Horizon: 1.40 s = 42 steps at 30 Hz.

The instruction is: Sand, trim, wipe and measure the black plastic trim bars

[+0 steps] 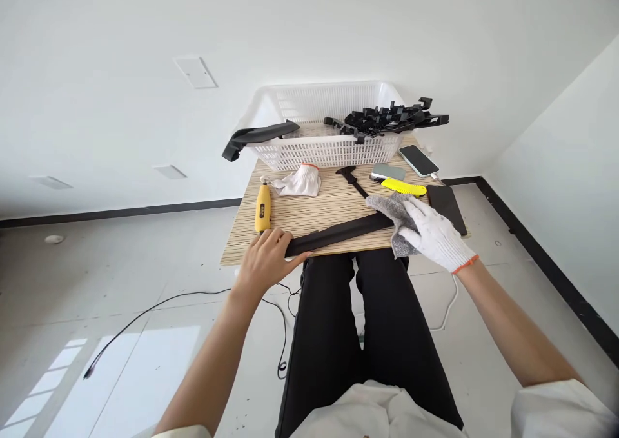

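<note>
Tabletop (333,211), clearances as I read them.
- Far edge: shut off by the white basket (319,151). A black trim piece (258,135) overhangs its left rim and heaped black parts (387,119) overhang its right.
- Left: yellow rotary tool (262,209) and spare glove (300,181), with a narrow gap between.
- Right: crowded with a phone (418,160), grey case (388,171), yellow ridged tool (403,187) and black slab (447,209).
- Centre: bare wood, which I count open from above.
- Near edge: barred by the long black strip (338,233), with my left hand (265,260) and right hand (435,235) at its ends.

L hand (265,256) grips black strip (338,233); gloved R hand (435,235) presses, probably, grey cloth (394,211).
</note>
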### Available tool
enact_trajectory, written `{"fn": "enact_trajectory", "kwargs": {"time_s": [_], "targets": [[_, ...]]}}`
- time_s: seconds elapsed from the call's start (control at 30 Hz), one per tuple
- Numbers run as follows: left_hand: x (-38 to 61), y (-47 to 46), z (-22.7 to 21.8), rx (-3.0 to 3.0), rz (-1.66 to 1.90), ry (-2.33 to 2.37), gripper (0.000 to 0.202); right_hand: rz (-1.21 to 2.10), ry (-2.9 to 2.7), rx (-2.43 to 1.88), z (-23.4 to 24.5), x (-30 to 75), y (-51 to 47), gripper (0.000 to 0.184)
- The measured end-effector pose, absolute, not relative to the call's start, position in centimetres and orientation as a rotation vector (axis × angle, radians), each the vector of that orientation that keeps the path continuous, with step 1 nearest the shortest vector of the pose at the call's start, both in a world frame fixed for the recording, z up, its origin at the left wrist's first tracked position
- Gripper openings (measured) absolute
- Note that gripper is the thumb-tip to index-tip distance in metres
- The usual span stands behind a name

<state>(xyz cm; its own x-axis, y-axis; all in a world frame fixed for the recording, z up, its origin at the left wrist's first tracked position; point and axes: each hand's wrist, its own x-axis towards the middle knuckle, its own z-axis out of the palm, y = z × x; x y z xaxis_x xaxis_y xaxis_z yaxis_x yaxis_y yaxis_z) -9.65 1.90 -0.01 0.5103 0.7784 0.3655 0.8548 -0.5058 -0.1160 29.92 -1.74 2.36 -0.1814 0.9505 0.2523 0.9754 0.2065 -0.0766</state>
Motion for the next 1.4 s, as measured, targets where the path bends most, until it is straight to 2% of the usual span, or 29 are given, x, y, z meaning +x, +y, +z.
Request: {"fn": "enact_trajectory", "kwargs": {"time_s": [0.2, 0.43, 0.67, 0.87, 1.1, 1.23, 1.4], "targets": [[-4.3, 3.0, 0.9, -2.557, -0.410, -1.436, 0.061, -0.046, -2.070, -2.020, 3.4, 28.8, 0.7, 0.057], [2.1, 4.6, 0.9, -2.691, -0.417, -1.453, 0.045, 0.004, -1.813, -2.021, 1.9, 26.1, 2.4, 0.059], [1.4, 5.7, 0.2, -2.626, -0.525, -1.315, 0.042, -0.012, -1.780, -2.136, 1.6, 25.5, 3.0, 0.062], [0.4, 5.6, 0.5, -2.718, -0.611, -1.182, 0.029, -0.153, -1.744, -2.109, 1.2, 26.0, 4.1, 0.047], [0.6, 5.6, 1.0, -2.759, -0.524, -1.243, 0.027, -0.248, -1.746, -2.271, 0.6, 26.8, 3.9, 0.041], [0.8, 5.8, 1.2, -2.780, -0.507, -1.237, 0.028, -0.297, -1.682, -2.350, 0.5, 27.1, 3.9, 0.048], [0.7, 5.9, 1.3, -2.795, -0.523, -1.176, 0.028, -0.348, -1.529, -2.352, 0.3, 27.0, 4.2, 0.066]]}}
